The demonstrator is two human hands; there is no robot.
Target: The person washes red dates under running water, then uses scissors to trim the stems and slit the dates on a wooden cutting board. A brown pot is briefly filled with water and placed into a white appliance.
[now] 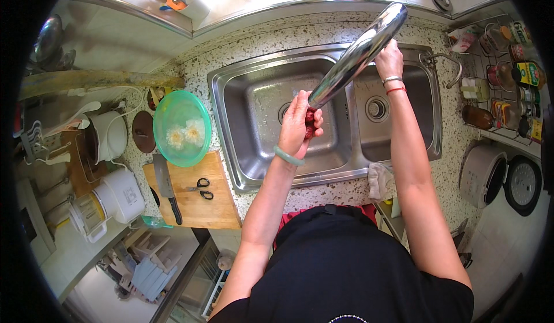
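My left hand [297,126] is closed around several wrinkled red dates [310,128], held above the large left basin right at the spout end of the chrome faucet [358,57]. Some dates show between the palm and the curled fingers. At the faucet's far right side, my right hand [390,62] is closed against it, with fingertips partly hidden. The double steel sink [248,176] lies below both hands; whether water runs cannot be made out. Left of it, a green plastic bowl [180,99] contains pale frilly clumps [187,134] that look like white fungus.
A wooden cutting board [222,210] with a knife [166,187] and black-handled scissors [202,188] lies left of the sink. A cloth [380,181] hangs at the sink's front edge. To the right stand a jar rack [490,130] and an open rice cooker [480,176].
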